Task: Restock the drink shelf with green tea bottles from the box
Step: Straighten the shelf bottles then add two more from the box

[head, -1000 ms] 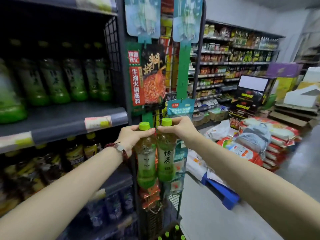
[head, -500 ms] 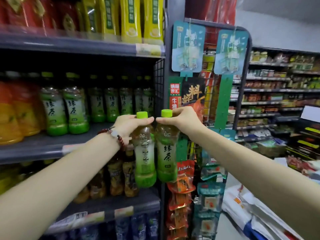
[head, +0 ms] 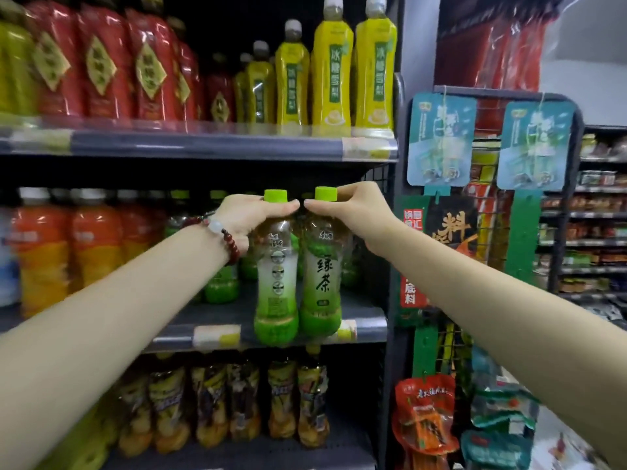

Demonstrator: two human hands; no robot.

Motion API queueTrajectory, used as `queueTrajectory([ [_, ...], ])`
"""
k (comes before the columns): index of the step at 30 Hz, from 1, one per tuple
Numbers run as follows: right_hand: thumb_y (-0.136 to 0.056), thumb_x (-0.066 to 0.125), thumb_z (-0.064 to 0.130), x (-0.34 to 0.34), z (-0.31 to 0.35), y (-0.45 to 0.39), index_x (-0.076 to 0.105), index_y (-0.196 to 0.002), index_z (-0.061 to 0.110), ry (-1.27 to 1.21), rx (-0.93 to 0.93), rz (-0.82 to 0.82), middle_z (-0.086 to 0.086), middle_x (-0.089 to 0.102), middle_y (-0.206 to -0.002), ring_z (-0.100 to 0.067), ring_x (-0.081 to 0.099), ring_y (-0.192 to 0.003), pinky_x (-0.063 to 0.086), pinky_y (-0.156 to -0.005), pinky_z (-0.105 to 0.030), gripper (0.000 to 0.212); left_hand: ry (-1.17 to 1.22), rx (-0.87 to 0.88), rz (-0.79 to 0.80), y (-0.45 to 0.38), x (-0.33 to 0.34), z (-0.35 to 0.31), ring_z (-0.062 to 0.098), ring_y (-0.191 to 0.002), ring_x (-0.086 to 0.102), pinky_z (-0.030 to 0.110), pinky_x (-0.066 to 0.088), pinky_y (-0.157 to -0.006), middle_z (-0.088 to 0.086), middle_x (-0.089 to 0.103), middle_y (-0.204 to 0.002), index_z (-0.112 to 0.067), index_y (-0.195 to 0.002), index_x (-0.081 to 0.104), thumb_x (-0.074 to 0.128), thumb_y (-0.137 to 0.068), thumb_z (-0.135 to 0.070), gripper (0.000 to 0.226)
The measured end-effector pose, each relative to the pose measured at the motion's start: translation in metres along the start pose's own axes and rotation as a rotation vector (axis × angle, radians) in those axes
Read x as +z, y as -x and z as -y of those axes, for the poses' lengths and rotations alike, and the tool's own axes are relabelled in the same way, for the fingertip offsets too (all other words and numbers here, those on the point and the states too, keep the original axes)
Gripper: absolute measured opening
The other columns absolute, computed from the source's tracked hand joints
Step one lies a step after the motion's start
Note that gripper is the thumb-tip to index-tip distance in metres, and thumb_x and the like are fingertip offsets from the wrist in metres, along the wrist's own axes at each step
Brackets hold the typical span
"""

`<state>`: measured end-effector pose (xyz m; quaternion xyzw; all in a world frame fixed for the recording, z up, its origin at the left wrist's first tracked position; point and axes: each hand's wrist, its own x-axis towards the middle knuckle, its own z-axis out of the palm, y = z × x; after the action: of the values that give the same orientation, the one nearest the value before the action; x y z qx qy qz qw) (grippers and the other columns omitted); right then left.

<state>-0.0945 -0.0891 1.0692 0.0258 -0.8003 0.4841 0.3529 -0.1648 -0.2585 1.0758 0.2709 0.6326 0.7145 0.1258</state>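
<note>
Two clear plastic green tea bottles point(head: 298, 283) hang upright under your hands, left hand point(head: 251, 215) and right hand point(head: 353, 212) each clamped around a neck (caps showing), before the grey middle shelf point(head: 271, 330).

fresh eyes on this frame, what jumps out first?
Dead centre, the left hand and right hand each pinch a green tea bottle by the neck, left bottle and right bottle side by side at the middle shelf front edge. Above, red bottles and yellow bottles crowd the top shelf.
</note>
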Motion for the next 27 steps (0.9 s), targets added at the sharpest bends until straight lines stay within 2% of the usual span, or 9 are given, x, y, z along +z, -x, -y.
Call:
queueTrajectory([
  [2, -0.067, 0.085, 0.035, 0.005, 0.003, -0.006, 0.076, -0.085, 0.006, -0.011, -0.011, 0.003, -0.009, 0.077, -0.083, -0.023, 0.074, -0.08, 0.06, -0.081, -0.042, 0.035, -0.024, 0.028, -0.011, -0.003, -0.006, -0.005, 0.023, -0.071, 0.07, 0.033, 0.059, -0.056, 0.015, 0.071, -0.093, -0.002, -0.098, 0.067, 0.078, -0.069, -0.012, 0.032],
  [4, -0.067, 0.084, 0.036, 0.011, 0.007, -0.009, 0.076, -0.084, 0.008, -0.015, -0.031, 0.003, -0.008, 0.077, -0.083, -0.022, 0.074, -0.08, 0.06, -0.081, -0.043, 0.034, -0.038, 0.065, -0.029, -0.006, -0.012, -0.008, 0.027, -0.086, 0.069, 0.036, 0.059, -0.072, 0.016, 0.071, -0.101, 0.0, -0.106, 0.066, 0.079, -0.069, -0.012, 0.04],
  [8, -0.066, 0.084, 0.036, 0.022, 0.012, -0.012, 0.076, -0.081, 0.01, -0.039, -0.089, -0.035, -0.008, 0.076, -0.082, -0.022, 0.074, -0.079, 0.06, -0.079, -0.044, 0.031, -0.062, 0.163, -0.075, -0.01, -0.024, -0.011, 0.024, -0.097, 0.068, 0.036, 0.054, -0.088, 0.011, 0.072, -0.101, -0.007, -0.097, 0.07, 0.081, -0.066, -0.014, 0.034],
  [10, -0.067, 0.083, 0.037, 0.028, 0.011, -0.011, 0.076, -0.08, 0.014, -0.04, -0.125, -0.069, -0.005, 0.076, -0.08, -0.018, 0.074, -0.078, 0.061, -0.076, -0.039, 0.028, -0.08, 0.218, -0.091, -0.011, -0.028, -0.007, 0.02, -0.092, 0.069, 0.033, 0.055, -0.085, 0.008, 0.073, -0.096, -0.01, -0.096, 0.071, 0.081, -0.066, -0.015, 0.032],
  [12, -0.069, 0.083, 0.035, 0.035, 0.008, -0.01, 0.076, -0.078, 0.018, -0.043, -0.169, -0.099, -0.001, 0.076, -0.078, -0.014, 0.074, -0.076, 0.061, -0.074, -0.034, 0.021, -0.074, 0.284, -0.095, -0.012, -0.031, 0.0, 0.016, -0.08, 0.071, 0.027, 0.058, -0.073, 0.004, 0.075, -0.084, -0.012, -0.088, 0.073, 0.081, -0.067, -0.014, 0.023],
  [15, -0.069, 0.083, 0.031, 0.047, -0.002, -0.009, 0.077, -0.083, 0.016, -0.072, -0.192, -0.144, 0.0, 0.077, -0.082, -0.014, 0.073, -0.083, 0.06, -0.08, -0.036, 0.021, -0.04, 0.353, -0.097, -0.016, -0.037, 0.012, 0.013, -0.067, 0.071, 0.021, 0.056, -0.058, 0.0, 0.074, -0.07, -0.013, -0.079, 0.073, 0.08, -0.067, -0.009, 0.014],
  [20, -0.07, 0.082, 0.032, 0.059, -0.016, -0.013, 0.077, -0.085, 0.017, -0.046, -0.142, -0.158, 0.0, 0.077, -0.083, -0.014, 0.073, -0.084, 0.06, -0.081, -0.04, 0.022, -0.05, 0.357, -0.112, -0.027, -0.045, 0.031, 0.018, -0.078, 0.073, 0.027, 0.057, -0.067, 0.006, 0.076, -0.081, -0.015, -0.079, 0.075, 0.081, -0.066, -0.013, 0.015],
  [24, -0.066, 0.082, 0.043, 0.063, -0.022, -0.029, 0.076, -0.084, 0.02, -0.017, -0.022, -0.15, 0.003, 0.077, -0.083, -0.012, 0.073, -0.083, 0.059, -0.083, -0.039, 0.029, -0.027, 0.341, -0.127, -0.046, -0.051, 0.037, 0.017, -0.082, 0.072, 0.03, 0.056, -0.074, 0.0, 0.076, -0.081, -0.023, -0.073, 0.076, 0.083, -0.064, -0.023, 0.011],
  [27, -0.07, 0.077, 0.051, 0.072, -0.032, -0.034, 0.074, -0.095, 0.022, -0.003, 0.058, -0.151, 0.007, 0.075, -0.089, -0.011, 0.07, -0.087, 0.057, -0.087, -0.037, 0.039, -0.044, 0.347, -0.2, -0.056, -0.053, 0.053, 0.0, -0.081, 0.068, 0.017, 0.049, -0.07, -0.017, 0.073, -0.078, -0.034, -0.076, 0.071, 0.082, -0.065, -0.033, 0.016],
])
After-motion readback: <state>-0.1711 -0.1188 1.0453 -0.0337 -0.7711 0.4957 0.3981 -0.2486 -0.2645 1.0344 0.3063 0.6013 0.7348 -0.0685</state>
